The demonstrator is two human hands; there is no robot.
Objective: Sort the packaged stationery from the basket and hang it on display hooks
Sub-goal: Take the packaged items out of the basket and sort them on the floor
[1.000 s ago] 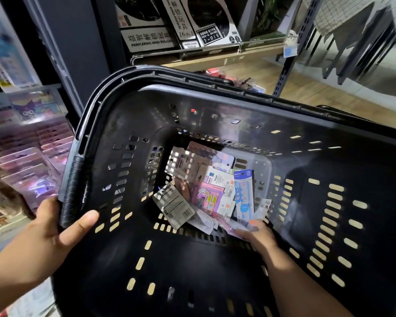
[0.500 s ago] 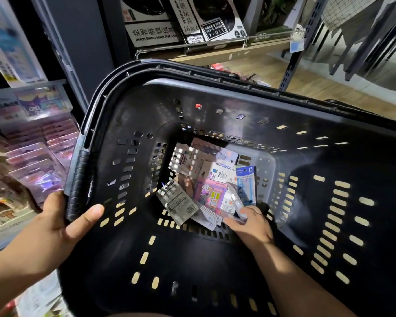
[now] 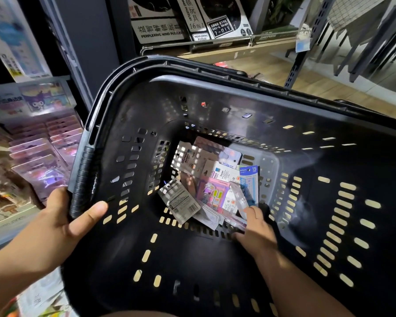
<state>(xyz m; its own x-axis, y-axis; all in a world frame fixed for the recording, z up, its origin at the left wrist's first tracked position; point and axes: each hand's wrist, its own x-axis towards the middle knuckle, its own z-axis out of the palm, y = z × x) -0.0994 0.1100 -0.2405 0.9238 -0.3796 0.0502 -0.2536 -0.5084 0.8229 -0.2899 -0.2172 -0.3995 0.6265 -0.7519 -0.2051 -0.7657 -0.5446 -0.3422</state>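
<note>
A black plastic basket is tilted toward me. My left hand grips its rim beside the ribbed handle, thumb inside. At the bottom lies a heap of several packaged stationery items: a pink pack, a grey barcode pack, a blue ruler pack, white carded packs. My right hand reaches into the basket and pinches a clear plastic pack lifted at an angle above the pile.
A display of pink and purple packaged goods fills the left. Puzzle boxes stand on a wooden shelf behind the basket. A metal rack upright and wood floor lie to the right.
My right hand has closed on a clear pack at the pile's right edge and raised it. The basket has shifted slightly in view; my left hand keeps its grip.
</note>
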